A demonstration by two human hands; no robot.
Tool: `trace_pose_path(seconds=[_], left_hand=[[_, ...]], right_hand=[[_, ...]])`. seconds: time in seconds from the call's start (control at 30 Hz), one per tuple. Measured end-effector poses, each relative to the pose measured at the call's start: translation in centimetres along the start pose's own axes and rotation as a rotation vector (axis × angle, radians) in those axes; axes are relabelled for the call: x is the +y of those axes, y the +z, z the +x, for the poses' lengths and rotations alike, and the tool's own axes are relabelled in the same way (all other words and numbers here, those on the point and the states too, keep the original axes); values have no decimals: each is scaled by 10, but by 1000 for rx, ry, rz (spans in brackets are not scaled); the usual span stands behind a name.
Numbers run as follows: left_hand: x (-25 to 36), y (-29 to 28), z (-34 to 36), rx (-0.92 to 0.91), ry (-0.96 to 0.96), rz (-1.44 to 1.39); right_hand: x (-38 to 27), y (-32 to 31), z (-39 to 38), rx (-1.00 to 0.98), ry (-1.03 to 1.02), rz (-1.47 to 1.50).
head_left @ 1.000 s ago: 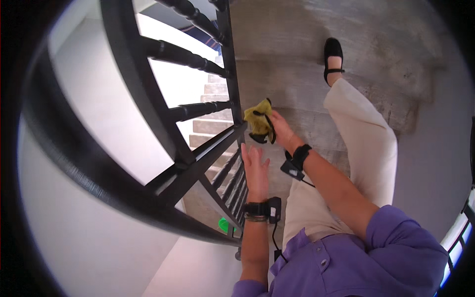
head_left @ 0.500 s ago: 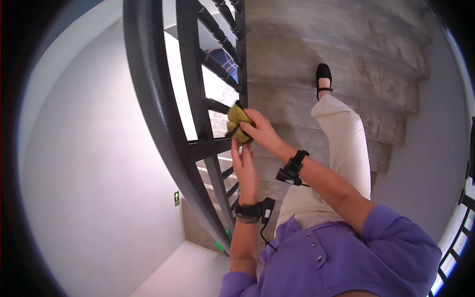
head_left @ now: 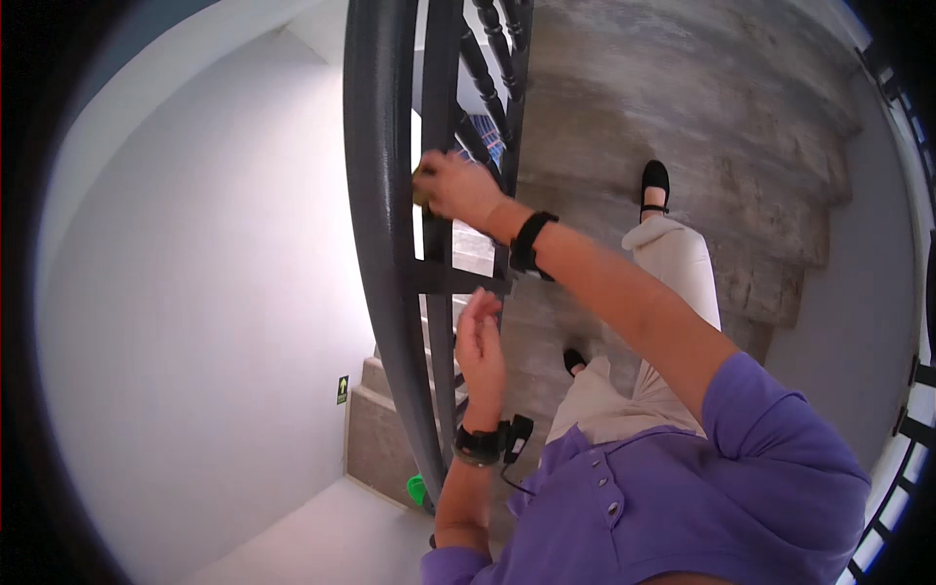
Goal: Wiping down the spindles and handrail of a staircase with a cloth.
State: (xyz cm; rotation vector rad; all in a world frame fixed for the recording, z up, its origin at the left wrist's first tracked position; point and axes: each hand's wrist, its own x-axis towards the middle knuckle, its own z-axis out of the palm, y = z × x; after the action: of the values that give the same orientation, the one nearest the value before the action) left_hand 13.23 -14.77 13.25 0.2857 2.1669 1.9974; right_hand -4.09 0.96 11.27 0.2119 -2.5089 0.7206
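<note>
A yellow-green cloth (head_left: 420,190) is bunched in my right hand (head_left: 460,187), whose fingers are closed round it and slightly blurred. Most of the cloth is hidden behind those fingers. The hand is at the dark stair railing (head_left: 378,166), beside the thick handrail and above a crossbar (head_left: 453,278). Lower down, my left hand (head_left: 479,341) is raised near the railing's inner side, fingers loosely bent and holding nothing that I can see. Black bands circle both wrists.
Worn grey stairs (head_left: 673,117) run along the right of the railing, my black shoes (head_left: 656,185) on them. Turned balusters (head_left: 478,63) stand at the top. Beyond the handrail are a white wall (head_left: 195,292), a small sign (head_left: 342,390) and a bright green object (head_left: 417,489).
My right hand has carried the cloth up and left to the handrail. My left hand has come away from the cloth and stays lower. The view has shifted, and my second shoe now shows.
</note>
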Motion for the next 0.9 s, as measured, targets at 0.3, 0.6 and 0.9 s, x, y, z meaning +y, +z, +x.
trace_pose_path(seconds=[0.3, 0.6, 0.9], left_hand=[[-8, 29, 11, -54, 266, 268], [-28, 49, 119, 212, 521, 495], [-34, 82, 199, 449, 424, 827]], right_hand=[[71, -34, 43, -84, -47, -472], [31, -52, 43, 172, 47, -127], [71, -80, 90, 241, 92, -165]])
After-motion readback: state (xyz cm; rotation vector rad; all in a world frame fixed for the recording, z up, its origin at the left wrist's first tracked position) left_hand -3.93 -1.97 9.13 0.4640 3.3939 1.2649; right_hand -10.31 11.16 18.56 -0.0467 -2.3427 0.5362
